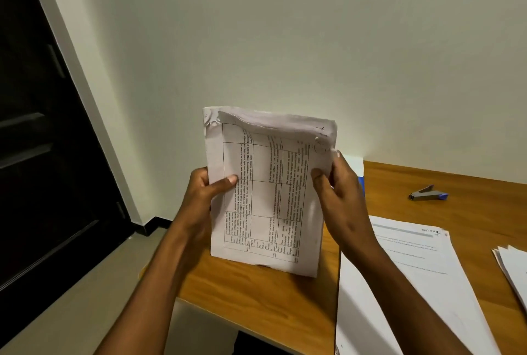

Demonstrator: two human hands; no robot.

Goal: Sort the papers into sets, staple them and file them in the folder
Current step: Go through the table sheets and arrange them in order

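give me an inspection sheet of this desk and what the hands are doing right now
surface: wooden desk, bare wood showing at its left end and around the stapler
job's things: stack of papers with a printed table held upright above the desk, top corners crumpled; stapler lying on the desk at right, untouched; white sheets lying flat at right; a further pile at the right edge; blue folder edge behind the right hand
clutter: nothing seen
grippers: left hand grips the stack's left edge; right hand pinches its right edge
cables: nothing seen
surroundings: pale wall behind the desk, dark door at left
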